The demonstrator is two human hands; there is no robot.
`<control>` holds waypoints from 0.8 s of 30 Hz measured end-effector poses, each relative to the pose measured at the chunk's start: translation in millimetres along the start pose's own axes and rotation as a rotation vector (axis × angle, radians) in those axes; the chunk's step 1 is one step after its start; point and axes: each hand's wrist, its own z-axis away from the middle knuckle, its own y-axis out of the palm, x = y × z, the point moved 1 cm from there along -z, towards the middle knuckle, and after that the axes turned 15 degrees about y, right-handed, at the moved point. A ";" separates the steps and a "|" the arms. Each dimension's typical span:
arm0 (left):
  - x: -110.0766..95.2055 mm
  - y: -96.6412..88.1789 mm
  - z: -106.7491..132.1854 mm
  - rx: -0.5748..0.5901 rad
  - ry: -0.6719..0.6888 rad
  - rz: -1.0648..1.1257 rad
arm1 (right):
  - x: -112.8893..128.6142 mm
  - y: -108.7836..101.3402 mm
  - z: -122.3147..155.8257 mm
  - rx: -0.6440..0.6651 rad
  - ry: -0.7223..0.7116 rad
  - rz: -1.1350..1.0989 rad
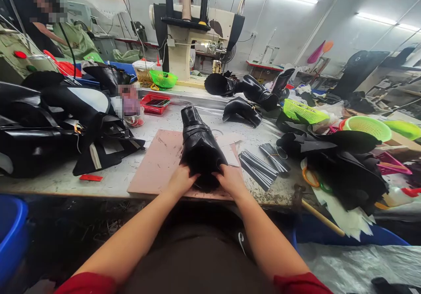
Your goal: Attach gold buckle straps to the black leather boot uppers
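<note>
A glossy black leather boot upper (pixel 199 142) with straps across it lies on a pinkish-brown board (pixel 154 162), its wide opening facing me. My left hand (pixel 182 181) grips the left side of that opening, thumb inside the rim. On the opposite side my right hand (pixel 232 181) holds the rim the same way. Most of the fingers are hidden behind the leather. Right of the board lie a bundle of dark strips with white edges (pixel 258 170) and a smaller tied bundle (pixel 276 157).
A sewing machine (pixel 200 39) with thread spools stands at the back. Black leather pieces (pixel 49 127) heap up on the left, more (pixel 345 162) on the right. A hammer (pixel 322 217) hangs over the front edge. Another person (pixel 36 17) bends over green cloth at the far left.
</note>
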 end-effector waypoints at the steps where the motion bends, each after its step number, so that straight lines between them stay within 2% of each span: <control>1: 0.9 0.3 -0.3 0.000 -0.001 -0.005 | -0.4 -0.1 -1.1 -0.004 0.003 -0.006; 13: 4.1 1.4 -3.7 0.032 0.047 -0.130 | -4.0 0.7 -3.4 0.023 -0.005 -0.013; 18: -2.2 -3.2 10.8 0.037 0.120 -0.291 | -3.7 6.0 0.4 0.022 -0.023 0.018; 21: -14.1 -4.2 22.5 0.063 0.218 -0.326 | -2.9 3.9 4.6 0.022 -0.032 0.039; 24: -28.5 9.1 29.0 0.131 0.459 -0.289 | 0.2 -3.9 5.8 0.040 -0.058 0.070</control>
